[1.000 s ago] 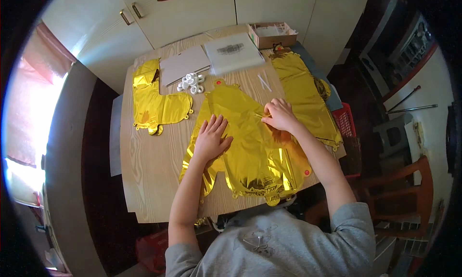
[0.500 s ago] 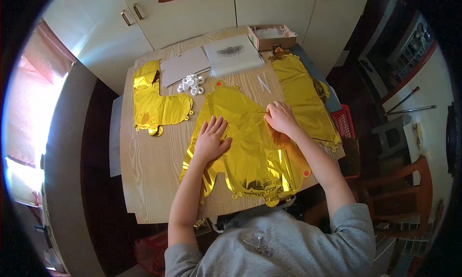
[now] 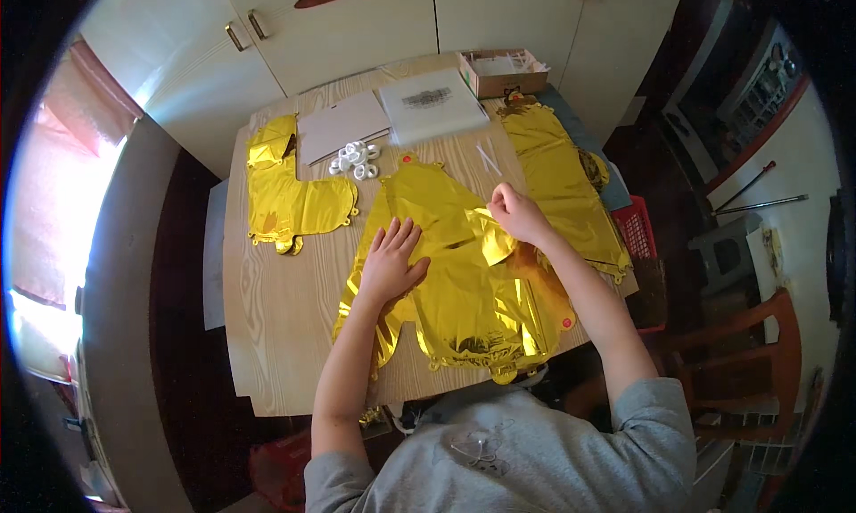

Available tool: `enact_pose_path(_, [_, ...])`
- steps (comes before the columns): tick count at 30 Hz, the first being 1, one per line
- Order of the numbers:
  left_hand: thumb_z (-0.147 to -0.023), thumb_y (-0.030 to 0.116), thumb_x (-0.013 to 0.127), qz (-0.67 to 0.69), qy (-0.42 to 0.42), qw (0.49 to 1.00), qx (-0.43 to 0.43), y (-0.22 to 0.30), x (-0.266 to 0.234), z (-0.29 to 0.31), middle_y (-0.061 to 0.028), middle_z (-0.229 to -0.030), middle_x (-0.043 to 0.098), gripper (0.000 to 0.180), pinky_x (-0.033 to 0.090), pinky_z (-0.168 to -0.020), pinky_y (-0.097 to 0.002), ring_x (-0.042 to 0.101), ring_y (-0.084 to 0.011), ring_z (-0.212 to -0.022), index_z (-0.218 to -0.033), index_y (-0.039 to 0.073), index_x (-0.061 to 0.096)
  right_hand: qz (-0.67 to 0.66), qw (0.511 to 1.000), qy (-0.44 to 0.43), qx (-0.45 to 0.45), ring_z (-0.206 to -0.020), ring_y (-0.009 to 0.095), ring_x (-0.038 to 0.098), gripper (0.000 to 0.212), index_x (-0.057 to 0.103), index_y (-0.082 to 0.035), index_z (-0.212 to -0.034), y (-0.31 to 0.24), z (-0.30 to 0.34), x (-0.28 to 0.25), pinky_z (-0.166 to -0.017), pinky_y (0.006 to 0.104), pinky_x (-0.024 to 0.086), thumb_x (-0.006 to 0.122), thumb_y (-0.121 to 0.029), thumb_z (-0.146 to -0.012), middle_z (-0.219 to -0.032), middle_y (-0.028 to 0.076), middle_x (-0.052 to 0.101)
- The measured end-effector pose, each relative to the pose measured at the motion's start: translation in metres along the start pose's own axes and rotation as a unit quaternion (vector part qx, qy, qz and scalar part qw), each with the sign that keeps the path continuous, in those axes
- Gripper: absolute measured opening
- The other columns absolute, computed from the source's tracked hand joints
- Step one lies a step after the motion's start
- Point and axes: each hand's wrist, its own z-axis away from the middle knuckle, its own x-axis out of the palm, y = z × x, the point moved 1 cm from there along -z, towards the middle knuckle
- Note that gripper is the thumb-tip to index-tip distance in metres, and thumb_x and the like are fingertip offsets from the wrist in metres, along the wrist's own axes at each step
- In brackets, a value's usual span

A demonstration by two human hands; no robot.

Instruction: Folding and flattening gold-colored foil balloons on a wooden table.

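the foil (image 3: 441, 196) lies on the table (image 3: 276, 335), one flap lifted. on the foil's left part, the left hand (image 3: 390, 263) rests palm down, fingers spread wide, gripping nothing. at the foil's right edge, the right hand (image 3: 520, 215) pinches the flap (image 3: 493, 238) narrowly. left of the foil lies a second foil (image 3: 308, 205); right of it, a third (image 3: 555, 176); beyond it, white rings (image 3: 349, 151).

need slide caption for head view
Left hand flat on shiny gold foil sheet, right hand pinching its raised flap, on pale wood-grain table.
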Motion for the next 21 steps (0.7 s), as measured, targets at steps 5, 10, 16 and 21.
enact_pose_path(5, [-0.087, 0.041, 0.057, -0.012, -0.014, 1.0, -0.004, 0.001, -0.002, 0.0, -0.0143, -0.148, 0.039, 0.064, 0.023, -0.114, -0.0469, 0.03, -0.0333, -0.14, -0.138, 0.005, 0.045, 0.068, 0.998, -0.004, -0.013, -0.1, 0.035, 0.063, 0.057, 0.045, -0.003, -0.118, -0.005, 0.012, -0.006, -0.082, 0.0415, 0.051, 0.071, -0.037, -0.081, -0.107, 0.02, 0.064])
enact_pose_path(10, [-0.087, 0.042, 0.056, -0.013, -0.015, 1.0, -0.005, 0.002, -0.003, -0.001, -0.0146, -0.147, 0.04, 0.064, 0.022, -0.115, -0.0465, 0.031, -0.0334, -0.139, -0.138, 0.005, 0.045, -0.062, 0.996, -0.071, 0.003, -0.109, 0.033, 0.061, 0.076, 0.037, -0.003, -0.135, -0.025, 0.031, -0.003, -0.089, 0.0404, 0.049, 0.07, -0.043, -0.08, -0.115, 0.023, 0.062])
enact_pose_path(16, [-0.087, 0.043, 0.055, -0.016, -0.013, 1.0, -0.001, 0.0, 0.0, 0.0, -0.0146, -0.147, 0.04, 0.065, 0.022, -0.115, -0.0462, 0.031, -0.0333, -0.139, -0.139, 0.005, 0.044, -0.133, 0.978, -0.15, -0.06, -0.11, 0.029, 0.06, 0.033, 0.058, -0.008, -0.123, -0.024, 0.04, 0.006, -0.094, 0.0381, 0.046, 0.054, -0.023, -0.094, -0.118, 0.011, 0.065])
enact_pose_path(21, [-0.087, 0.042, 0.056, -0.016, -0.01, 1.0, 0.002, 0.0, 0.001, -0.002, -0.0146, -0.147, 0.04, 0.064, 0.023, -0.114, -0.0464, 0.031, -0.0333, -0.139, -0.138, 0.005, 0.045, 0.056, 0.967, -0.041, -0.246, -0.103, 0.029, 0.06, 0.023, 0.067, -0.007, -0.106, -0.006, 0.037, 0.019, -0.091, 0.0395, 0.047, 0.062, -0.017, -0.086, -0.107, 0.009, 0.067])
